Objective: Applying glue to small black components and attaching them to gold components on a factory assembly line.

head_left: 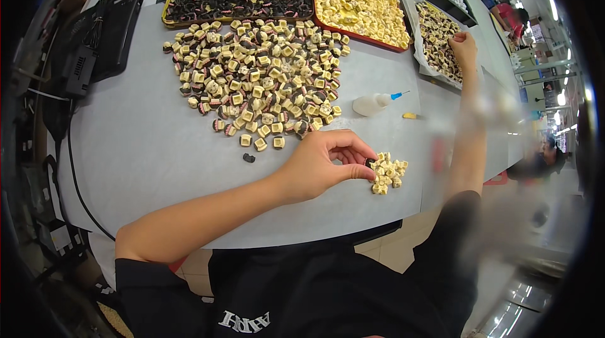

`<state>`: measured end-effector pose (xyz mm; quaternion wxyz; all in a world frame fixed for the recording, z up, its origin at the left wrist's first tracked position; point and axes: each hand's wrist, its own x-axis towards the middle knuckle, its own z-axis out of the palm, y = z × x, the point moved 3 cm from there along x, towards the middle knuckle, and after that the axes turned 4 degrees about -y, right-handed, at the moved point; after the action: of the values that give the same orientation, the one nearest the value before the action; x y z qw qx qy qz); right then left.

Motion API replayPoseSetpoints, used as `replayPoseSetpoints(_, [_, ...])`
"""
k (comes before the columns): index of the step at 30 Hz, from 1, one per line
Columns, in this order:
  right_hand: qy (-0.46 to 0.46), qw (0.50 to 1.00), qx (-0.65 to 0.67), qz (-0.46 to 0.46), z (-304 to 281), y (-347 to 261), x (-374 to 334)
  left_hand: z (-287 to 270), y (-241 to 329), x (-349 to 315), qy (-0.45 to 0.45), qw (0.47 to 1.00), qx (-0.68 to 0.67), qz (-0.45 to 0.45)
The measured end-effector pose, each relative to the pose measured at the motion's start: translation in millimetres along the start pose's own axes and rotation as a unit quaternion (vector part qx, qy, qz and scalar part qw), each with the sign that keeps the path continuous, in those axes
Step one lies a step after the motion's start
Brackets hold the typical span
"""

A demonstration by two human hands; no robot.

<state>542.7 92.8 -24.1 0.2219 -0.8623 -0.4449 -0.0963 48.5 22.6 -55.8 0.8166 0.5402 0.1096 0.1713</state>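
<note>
Now | left hand [324, 165] pinches dark piece [370, 162] at fingertips | right hand [464, 45] closed over tray [421, 54]

Small dark part [370, 162]: pinched between thumb and fingertips of the left hand [328, 165], touching the near edge of the cream pile. Small pile [388, 173]: a loose cluster of cream, blocky parts on the grey bench. Tray parts [438, 39]: dark-and-cream pieces in a far tray, under the right hand [464, 48].
</note>
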Motion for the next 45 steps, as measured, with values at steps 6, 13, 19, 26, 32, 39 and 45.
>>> replayPoseSetpoints(6, [0.017,0.999,0.034,0.007,-23,-6,-9,2,0,1,-0.007,1.000,-0.007,-0.004])
replayPoseSetpoints(13, [-0.040,0.963,0.143,-0.223,-87,-124,-143,1,-1,-3,0.000,1.000,0.013,0.003])
replayPoseSetpoints(19, [-0.191,0.934,0.137,-0.269,-63,-174,-247,2,1,1,0.012,1.000,0.014,0.001])
replayPoseSetpoints(26, [-0.151,0.932,0.226,-0.238,-86,-171,-252,7,3,2,0.008,0.998,0.060,-0.005])
replayPoseSetpoints(32, [-0.153,0.919,0.298,-0.206,-85,-174,-253,5,2,-3,0.028,0.999,0.045,-0.015])
replayPoseSetpoints(39, [-0.188,0.897,0.303,-0.263,-51,-198,-255,6,2,-3,0.016,0.998,0.059,-0.015])
replayPoseSetpoints(45, [-0.312,0.885,0.241,-0.247,-28,-201,-247,6,2,-3,0.019,0.997,0.071,-0.011])
